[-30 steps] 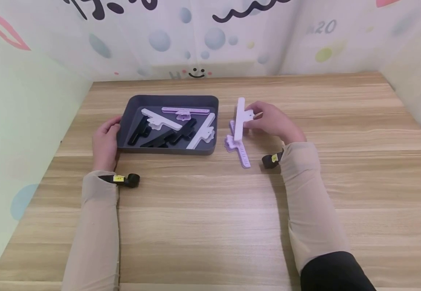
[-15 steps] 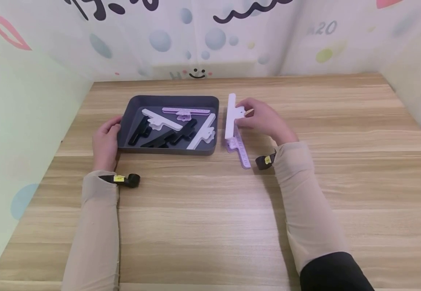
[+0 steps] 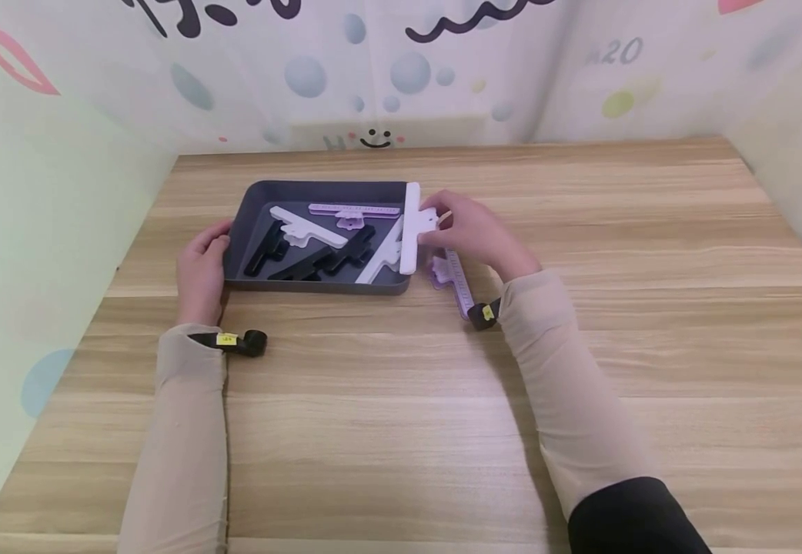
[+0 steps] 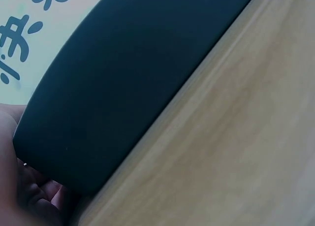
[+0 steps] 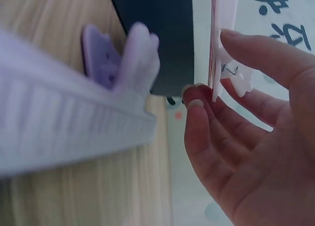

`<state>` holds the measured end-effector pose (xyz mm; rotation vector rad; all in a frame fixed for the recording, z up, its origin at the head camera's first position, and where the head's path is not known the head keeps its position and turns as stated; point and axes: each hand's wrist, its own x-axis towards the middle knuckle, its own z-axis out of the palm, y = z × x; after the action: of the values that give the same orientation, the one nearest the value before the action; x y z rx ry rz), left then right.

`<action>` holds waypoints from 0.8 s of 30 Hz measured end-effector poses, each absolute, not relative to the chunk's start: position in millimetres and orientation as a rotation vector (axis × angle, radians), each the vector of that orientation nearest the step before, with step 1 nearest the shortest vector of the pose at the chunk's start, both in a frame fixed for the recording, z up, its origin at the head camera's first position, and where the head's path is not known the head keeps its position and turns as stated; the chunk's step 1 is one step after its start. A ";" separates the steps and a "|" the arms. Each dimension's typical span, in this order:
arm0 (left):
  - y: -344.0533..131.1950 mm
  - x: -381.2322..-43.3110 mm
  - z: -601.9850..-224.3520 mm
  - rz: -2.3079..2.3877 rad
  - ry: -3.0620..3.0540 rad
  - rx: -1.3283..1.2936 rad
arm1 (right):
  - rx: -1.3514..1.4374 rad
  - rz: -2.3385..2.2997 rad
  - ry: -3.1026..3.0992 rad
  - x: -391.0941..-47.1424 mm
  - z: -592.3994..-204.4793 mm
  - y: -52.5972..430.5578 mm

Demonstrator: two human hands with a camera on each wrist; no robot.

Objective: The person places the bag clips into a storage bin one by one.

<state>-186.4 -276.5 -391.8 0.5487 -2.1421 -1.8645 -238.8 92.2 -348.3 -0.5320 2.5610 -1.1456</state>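
Observation:
My right hand (image 3: 476,231) pinches a white ruler clip (image 3: 410,231) between thumb and fingertips, its long bar overlapping the right wall of a dark grey tray (image 3: 318,287) in the head view. The right wrist view shows the clip (image 5: 224,53) edge-on, above the level of the tray's rim. My left hand (image 3: 198,273) holds the tray's left end; in the left wrist view some fingers are tucked behind the tray's wall (image 4: 108,88). Under my right wrist, a purple ruler clip (image 3: 459,281) lies on the table, right of the tray.
Inside the tray are two white clips (image 3: 307,228), a purple clip (image 3: 354,211) and several black clips (image 3: 262,250). The wooden table (image 3: 373,431) extends around it, with a patterned wall cloth (image 3: 470,77) behind and pale walls at both sides.
My right hand has carried the white clip leftward, from over the purple clip to the tray's right wall. The left hand and the tray stay in place.

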 end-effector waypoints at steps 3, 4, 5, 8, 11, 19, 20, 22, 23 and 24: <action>-276.7 -186.2 -392.1 -1.871 -2.137 0.552 | -0.535 -1.139 2.568 -236.4 -349.4 85.5; -276.7 -186.1 -392.1 -1.873 -2.136 0.552 | -0.540 -1.136 2.572 -235.7 -350.0 83.5; -276.7 -186.1 -392.0 -1.875 -2.135 0.552 | -0.544 -1.131 2.575 -235.0 -350.4 81.6; -276.8 -185.8 -391.7 -1.876 -2.145 0.553 | -0.549 -1.106 2.596 -233.3 -351.5 76.5; -276.8 -185.6 -391.5 -1.865 -2.167 0.557 | -0.541 -1.085 2.630 -232.3 -352.3 72.9; -276.6 -185.4 -391.8 -1.850 -2.184 0.566 | -0.552 -1.060 2.715 -229.7 -352.3 66.9; -276.4 -185.1 -391.5 -1.859 -2.177 0.565 | -0.553 -1.042 2.731 -229.3 -352.1 65.9; -276.0 -184.6 -391.0 -1.866 -2.174 0.564 | -0.552 -1.000 2.766 -228.6 -352.0 63.5; -275.8 -184.3 -390.7 -1.872 -2.171 0.563 | -0.553 -0.981 2.781 -228.3 -352.0 62.2; -275.8 -184.0 -390.5 -1.890 -2.160 0.563 | -0.553 -0.960 2.797 -227.9 -352.0 60.6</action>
<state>-184.0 -275.8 -390.5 0.5633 -2.1600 -1.8895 -227.9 60.6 -352.0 -0.5533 2.7970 -0.9600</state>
